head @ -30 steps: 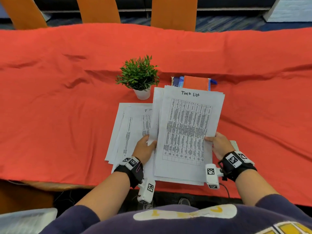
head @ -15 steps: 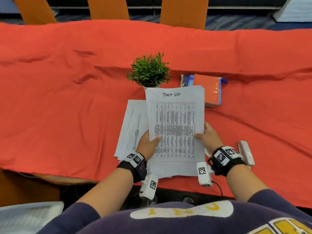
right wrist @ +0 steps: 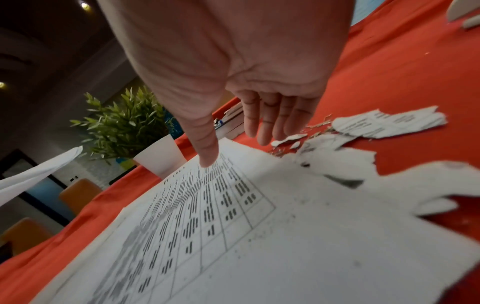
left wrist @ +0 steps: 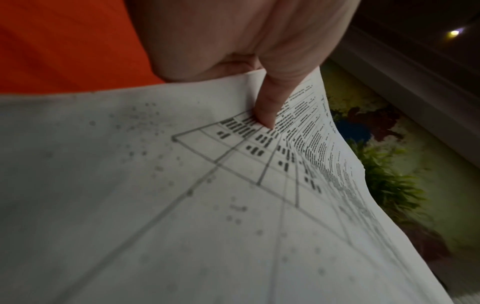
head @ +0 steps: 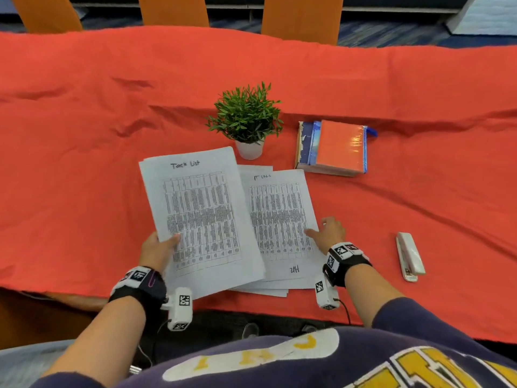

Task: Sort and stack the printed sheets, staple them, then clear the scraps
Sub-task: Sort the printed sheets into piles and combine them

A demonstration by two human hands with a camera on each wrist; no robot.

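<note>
My left hand [head: 159, 245] pinches the lower left edge of the "Task List" stack [head: 198, 217] [left wrist: 233, 195], thumb on top, and holds it raised over the table. A second pile of printed sheets [head: 279, 219] [right wrist: 233, 226], headed "IT Logs", lies flat to its right. My right hand [head: 328, 232] [right wrist: 233, 123] hovers open at that pile's right edge, fingers straight, thumb tip near the paper. Torn paper scraps [right wrist: 384, 123] lie on the cloth just beyond the fingers. A white stapler [head: 409, 256] lies further right.
A small potted plant [head: 247, 121] stands behind the sheets. A pile of books with an orange cover [head: 333, 148] lies to its right. The red tablecloth [head: 84, 163] is wrinkled. Orange chairs [head: 302, 18] line the far side.
My right hand let go of the Task List stack. The left hand carried that stack to the left, which uncovered the IT Logs pile. The right hand now hovers at that pile.
</note>
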